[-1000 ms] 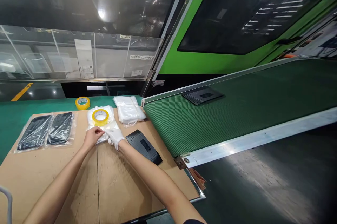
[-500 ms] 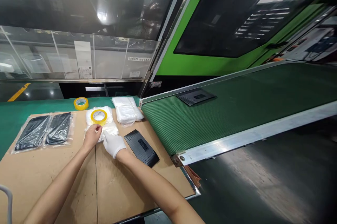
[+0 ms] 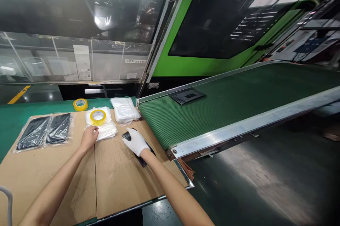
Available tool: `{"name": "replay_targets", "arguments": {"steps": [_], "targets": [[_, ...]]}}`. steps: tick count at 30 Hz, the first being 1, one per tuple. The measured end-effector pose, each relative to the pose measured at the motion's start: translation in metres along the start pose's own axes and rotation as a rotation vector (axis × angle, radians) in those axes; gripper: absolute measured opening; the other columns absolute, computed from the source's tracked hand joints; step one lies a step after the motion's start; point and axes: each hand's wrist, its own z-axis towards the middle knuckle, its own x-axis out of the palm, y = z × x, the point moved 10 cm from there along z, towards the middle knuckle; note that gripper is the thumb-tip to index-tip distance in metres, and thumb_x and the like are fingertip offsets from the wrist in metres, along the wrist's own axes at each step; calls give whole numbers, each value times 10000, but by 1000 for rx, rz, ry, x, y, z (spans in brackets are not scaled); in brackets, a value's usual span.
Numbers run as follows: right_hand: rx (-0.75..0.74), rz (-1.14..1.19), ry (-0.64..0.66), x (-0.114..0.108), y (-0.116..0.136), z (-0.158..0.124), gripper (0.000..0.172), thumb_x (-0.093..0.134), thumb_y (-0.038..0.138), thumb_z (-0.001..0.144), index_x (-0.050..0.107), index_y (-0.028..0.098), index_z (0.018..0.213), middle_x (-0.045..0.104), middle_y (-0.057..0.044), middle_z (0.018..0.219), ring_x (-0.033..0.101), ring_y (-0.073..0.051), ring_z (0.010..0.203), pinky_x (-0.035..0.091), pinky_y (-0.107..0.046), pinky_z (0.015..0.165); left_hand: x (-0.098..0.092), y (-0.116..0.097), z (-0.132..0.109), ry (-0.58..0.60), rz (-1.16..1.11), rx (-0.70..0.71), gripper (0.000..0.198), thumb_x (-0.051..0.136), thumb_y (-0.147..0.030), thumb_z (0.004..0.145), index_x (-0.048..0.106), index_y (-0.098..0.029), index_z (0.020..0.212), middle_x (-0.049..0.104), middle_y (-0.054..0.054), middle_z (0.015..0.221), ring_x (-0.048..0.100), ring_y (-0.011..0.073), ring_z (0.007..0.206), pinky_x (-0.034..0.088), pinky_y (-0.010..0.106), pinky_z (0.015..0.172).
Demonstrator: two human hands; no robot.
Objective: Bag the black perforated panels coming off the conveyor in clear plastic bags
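On the cardboard sheet (image 3: 119, 183), black vented plate (image 3: 126, 136) lies mostly covered; white-gloved right hand (image 3: 135, 142) is held over it, fingers pressed together.

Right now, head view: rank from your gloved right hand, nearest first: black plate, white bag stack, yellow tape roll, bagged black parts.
From the gloved right hand:
1. Black perforated plate: under the hand.
2. White bag stack: ahead.
3. Yellow tape roll: ahead-left, on other bags.
4. Bagged black parts: far left.
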Motion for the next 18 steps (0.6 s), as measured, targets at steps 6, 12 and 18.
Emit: {"name": "replay_targets", "arguments": {"steps": [6,12,18], "targets": [[173,-123,25,0,-56,-54,919,756,501,708,466,216,1532,404,-280,1578,418,-480,1422,376,-584,1053,-2,1,-3,-40,15,-22,268,516,-257,910,762,-190,996,770,120,1042,676,306,1028,512,432,974],[91,-90,-6,-2,-30,-56,731,742,359,691,602,241,1399,593,-213,1402,574,-411,1256,456,-490,999,-2,-3,-5,-56,22,-15,270,524,-247,910,773,-185,994,774,134,1049,685,309,1032,514,437,972],[-390,125,50,-9,43,-55,636,728,286,702,654,180,1325,676,-137,1282,632,-286,1093,482,-366,1002,-2,-7,-2,-53,29,7,259,532,-228,908,778,-182,973,776,137,1035,703,295,1016,521,423,971]]}}
